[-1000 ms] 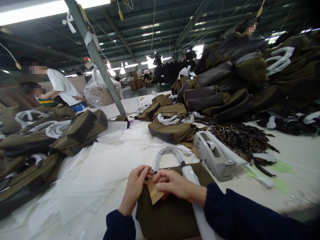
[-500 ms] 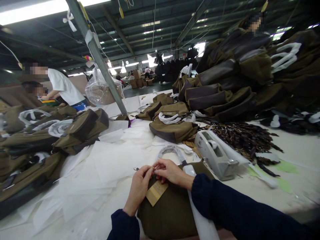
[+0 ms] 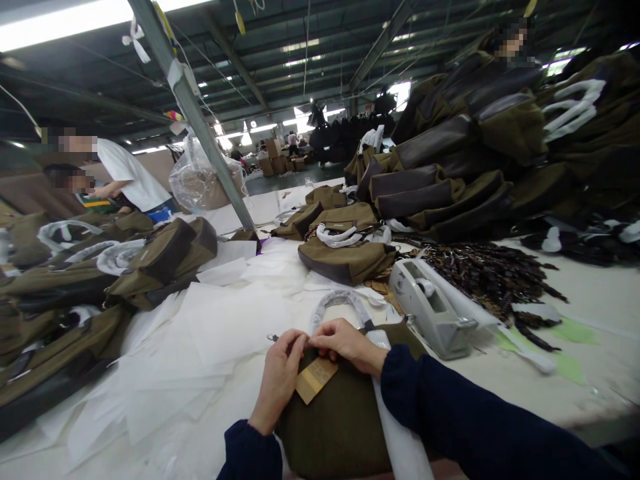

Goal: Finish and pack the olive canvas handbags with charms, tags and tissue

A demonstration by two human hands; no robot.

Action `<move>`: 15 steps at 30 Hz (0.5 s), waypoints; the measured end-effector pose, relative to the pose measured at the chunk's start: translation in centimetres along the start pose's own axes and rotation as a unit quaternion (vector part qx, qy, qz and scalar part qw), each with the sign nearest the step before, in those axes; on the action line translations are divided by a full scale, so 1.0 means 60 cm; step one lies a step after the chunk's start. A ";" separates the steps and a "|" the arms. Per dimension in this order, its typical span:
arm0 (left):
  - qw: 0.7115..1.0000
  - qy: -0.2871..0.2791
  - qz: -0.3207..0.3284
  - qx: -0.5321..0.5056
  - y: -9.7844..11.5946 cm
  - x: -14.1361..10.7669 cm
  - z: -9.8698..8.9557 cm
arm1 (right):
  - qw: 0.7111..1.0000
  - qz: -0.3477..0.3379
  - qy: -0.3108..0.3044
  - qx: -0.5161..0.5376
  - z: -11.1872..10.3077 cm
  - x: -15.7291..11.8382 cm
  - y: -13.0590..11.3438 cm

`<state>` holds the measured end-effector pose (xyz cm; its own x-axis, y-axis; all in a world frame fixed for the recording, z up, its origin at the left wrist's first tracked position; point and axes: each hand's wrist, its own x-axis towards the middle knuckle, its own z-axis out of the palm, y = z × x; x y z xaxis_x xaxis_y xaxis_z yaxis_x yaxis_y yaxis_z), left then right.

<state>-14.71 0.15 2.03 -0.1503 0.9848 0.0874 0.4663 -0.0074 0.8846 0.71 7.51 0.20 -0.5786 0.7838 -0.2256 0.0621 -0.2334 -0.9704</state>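
An olive-green handbag [image 3: 335,427] lies in front of me, its handle [image 3: 345,300] wrapped in clear plastic. A strip of white wrapping [image 3: 400,427] runs down its right side. Over the bag's upper part, my left hand [image 3: 280,373] and my right hand [image 3: 345,343] meet at the fingertips, both pinched closed. Just below the fingers hangs a tan cardboard hang tag [image 3: 316,380] with a yellow band. Whatever thin piece sits between the fingertips, perhaps the tag's string, is too small to make out. A small metal clasp [image 3: 273,338] shows beyond my left hand.
A grey tape dispenser [image 3: 433,307] stands right of the bag, beside a heap of dark brown straps [image 3: 490,280]. White paper sheets [image 3: 200,340] spread over the left of the table. Piled olive bags [image 3: 440,173] rise at right, more bags [image 3: 160,260] at left. Two people are at far left.
The hang tag has shifted slightly up and right, with more of its print showing. My right fingers have curled in a little; both hands stay together over the bag.
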 end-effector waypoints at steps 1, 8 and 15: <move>1.000 0.018 -0.001 0.005 0.000 -0.002 0.001 | 1.000 0.001 0.007 0.009 -0.001 0.000 0.000; 0.976 -0.045 0.126 0.171 0.039 -0.028 0.020 | 0.997 0.008 0.045 0.058 -0.001 0.003 0.002; 0.942 -0.156 0.136 0.263 0.039 -0.018 0.041 | 0.994 0.008 0.095 0.045 -0.003 0.006 0.008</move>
<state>-11.30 -0.47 2.89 0.2620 0.9628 0.0659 0.8306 -0.2597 0.4926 0.71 7.77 -0.37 -0.4142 0.8721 -0.2604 -0.0079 -0.2895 -0.9571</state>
